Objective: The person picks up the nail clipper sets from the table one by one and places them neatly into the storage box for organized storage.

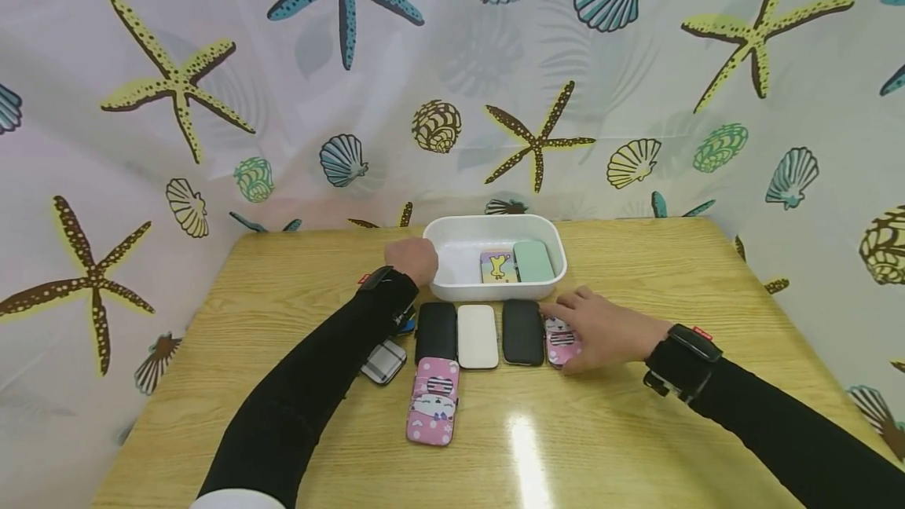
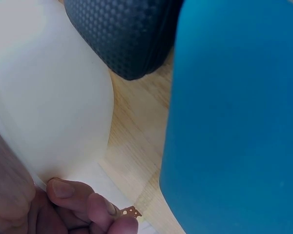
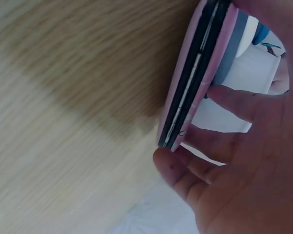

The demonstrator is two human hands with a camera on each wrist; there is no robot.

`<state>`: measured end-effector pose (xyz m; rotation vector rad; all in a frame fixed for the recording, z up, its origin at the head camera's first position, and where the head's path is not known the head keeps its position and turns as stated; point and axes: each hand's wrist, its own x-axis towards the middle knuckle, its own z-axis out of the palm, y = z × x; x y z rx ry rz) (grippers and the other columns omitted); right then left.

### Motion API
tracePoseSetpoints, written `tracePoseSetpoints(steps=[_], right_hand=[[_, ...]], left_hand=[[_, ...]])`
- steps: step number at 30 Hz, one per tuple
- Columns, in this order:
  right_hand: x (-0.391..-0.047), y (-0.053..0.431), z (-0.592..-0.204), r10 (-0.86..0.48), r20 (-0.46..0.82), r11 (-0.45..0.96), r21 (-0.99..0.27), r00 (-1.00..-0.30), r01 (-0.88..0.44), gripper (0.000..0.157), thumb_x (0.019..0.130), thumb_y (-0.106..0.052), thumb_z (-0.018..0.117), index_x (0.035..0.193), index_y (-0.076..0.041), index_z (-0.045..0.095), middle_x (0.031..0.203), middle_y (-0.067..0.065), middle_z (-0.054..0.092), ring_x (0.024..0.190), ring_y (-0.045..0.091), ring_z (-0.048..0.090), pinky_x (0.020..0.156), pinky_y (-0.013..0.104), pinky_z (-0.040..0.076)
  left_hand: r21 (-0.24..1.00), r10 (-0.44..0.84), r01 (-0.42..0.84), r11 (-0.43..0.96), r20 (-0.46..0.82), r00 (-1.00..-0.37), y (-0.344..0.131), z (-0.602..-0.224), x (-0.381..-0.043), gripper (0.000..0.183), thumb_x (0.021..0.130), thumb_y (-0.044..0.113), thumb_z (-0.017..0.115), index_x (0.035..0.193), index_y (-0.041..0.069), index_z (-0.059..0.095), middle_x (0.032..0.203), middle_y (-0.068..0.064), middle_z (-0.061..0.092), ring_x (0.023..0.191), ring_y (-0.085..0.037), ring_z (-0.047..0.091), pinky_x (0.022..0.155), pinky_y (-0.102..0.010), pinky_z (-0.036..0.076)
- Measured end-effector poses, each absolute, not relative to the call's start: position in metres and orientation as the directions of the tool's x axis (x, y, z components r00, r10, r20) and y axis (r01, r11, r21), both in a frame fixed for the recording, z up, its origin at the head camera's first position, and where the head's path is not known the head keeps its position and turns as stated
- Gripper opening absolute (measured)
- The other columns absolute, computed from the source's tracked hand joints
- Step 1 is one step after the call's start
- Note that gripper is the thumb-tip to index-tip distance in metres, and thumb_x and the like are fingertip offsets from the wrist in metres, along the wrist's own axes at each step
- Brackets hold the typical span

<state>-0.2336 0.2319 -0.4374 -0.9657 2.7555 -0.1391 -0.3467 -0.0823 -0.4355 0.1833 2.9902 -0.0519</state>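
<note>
A white plastic tub (image 1: 445,291) stands at the back middle of the table. Its left end is gripped at the rim by my left hand (image 1: 412,259), whose fingers curl against the wall in the left wrist view. Inside the tub lie a pastel case with a yellow figure (image 1: 499,266) and a mint-green case (image 1: 533,261). My right hand (image 1: 613,328) holds a small pink cartoon case (image 1: 561,342) between thumb and fingers, at the right end of a row. The right wrist view shows this pink case edge-on, with a dark seam between its halves.
Left of the pink case lie a black case (image 1: 523,332), a white case (image 1: 478,336) and another black case (image 1: 436,330). A second pink case (image 1: 433,401) lies in front. A plaid case (image 1: 384,361) sits beside the left forearm, a blue case (image 2: 234,117) near the left wrist.
</note>
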Motion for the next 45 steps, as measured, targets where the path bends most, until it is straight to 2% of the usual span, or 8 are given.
tracePoseSetpoints(steps=[4,9,14,24,29,36,42,45], right_hand=[[-0.231,0.226,-0.427,-0.614,-0.215,0.788,-0.117,-0.760,-0.604,0.090,0.072,-0.054,0.080,0.147,-0.014,0.050,0.132,0.008,0.058,0.112,0.024,0.052,0.092,0.044,0.048],[-0.228,0.220,-0.414,-0.585,-0.298,0.809,-0.140,-0.755,-0.571,0.093,0.072,-0.054,0.080,0.150,-0.015,0.047,0.137,0.009,0.058,0.116,0.025,0.053,0.094,0.048,0.048],[-0.225,0.220,-0.407,-0.577,-0.327,0.815,-0.162,-0.749,-0.557,0.091,0.072,-0.058,0.080,0.148,-0.019,0.049,0.137,0.006,0.058,0.111,0.021,0.052,0.091,0.044,0.048],[-0.231,0.206,-0.367,-0.699,-0.194,0.715,-0.221,-0.688,-0.664,0.081,0.077,-0.049,0.079,0.148,-0.022,0.051,0.143,0.005,0.054,0.118,0.021,0.049,0.094,0.039,0.047],[-0.254,0.186,-0.345,-0.724,-0.146,0.687,-0.247,-0.674,-0.684,0.079,0.077,-0.045,0.077,0.148,-0.025,0.050,0.141,0.006,0.053,0.117,0.023,0.047,0.089,0.037,0.046],[-0.307,0.151,-0.343,-0.752,-0.102,0.655,-0.235,-0.651,-0.719,0.074,0.079,-0.042,0.077,0.145,-0.016,0.054,0.142,0.015,0.052,0.125,0.031,0.048,0.100,0.047,0.042],[-0.347,0.122,-0.363,-0.695,-0.193,0.719,-0.216,-0.693,-0.661,0.078,0.083,-0.043,0.078,0.150,-0.019,0.048,0.133,0.013,0.053,0.110,0.026,0.049,0.091,0.041,0.044],[-0.360,0.112,-0.375,-0.666,-0.259,0.746,-0.222,-0.699,-0.628,0.081,0.083,-0.042,0.079,0.152,-0.019,0.044,0.138,0.016,0.050,0.111,0.027,0.050,0.092,0.042,0.045]], left_hand=[[-0.027,0.110,0.116,0.993,-0.155,-0.982,-0.083,-0.437,-0.349,0.034,0.105,0.022,0.043,0.089,0.009,0.069,0.074,-0.004,0.060,0.065,-0.018,0.054,0.056,-0.033,0.040],[-0.035,0.106,0.113,0.993,-0.156,-0.982,-0.082,-0.438,-0.351,0.033,0.105,0.022,0.044,0.089,0.009,0.069,0.074,-0.004,0.059,0.066,-0.018,0.055,0.056,-0.033,0.041],[-0.039,0.112,0.120,0.992,-0.164,-0.980,-0.081,-0.438,-0.350,0.034,0.105,0.022,0.043,0.087,0.009,0.068,0.072,-0.003,0.057,0.065,-0.017,0.053,0.054,-0.032,0.039],[-0.030,0.111,0.117,0.993,-0.159,-0.981,-0.082,-0.440,-0.352,0.035,0.106,0.022,0.042,0.085,0.009,0.067,0.069,-0.003,0.054,0.063,-0.018,0.051,0.054,-0.033,0.038],[-0.024,0.107,0.113,0.993,-0.167,-0.980,-0.082,-0.440,-0.351,0.036,0.106,0.022,0.042,0.084,0.009,0.067,0.068,-0.003,0.052,0.062,-0.018,0.050,0.054,-0.033,0.037],[-0.019,0.098,0.102,0.995,-0.156,-0.983,-0.082,-0.436,-0.350,0.033,0.105,0.022,0.045,0.087,0.009,0.069,0.074,-0.004,0.059,0.065,-0.018,0.053,0.056,-0.033,0.039],[-0.040,0.086,0.092,0.995,-0.136,-0.987,-0.080,-0.435,-0.348,0.031,0.106,0.025,0.046,0.093,0.010,0.070,0.081,-0.006,0.065,0.070,-0.019,0.060,0.065,-0.036,0.048],[-0.051,0.088,0.096,0.994,-0.135,-0.987,-0.079,-0.435,-0.346,0.031,0.106,0.025,0.047,0.095,0.010,0.071,0.084,-0.006,0.067,0.072,-0.019,0.062,0.068,-0.037,0.051]])
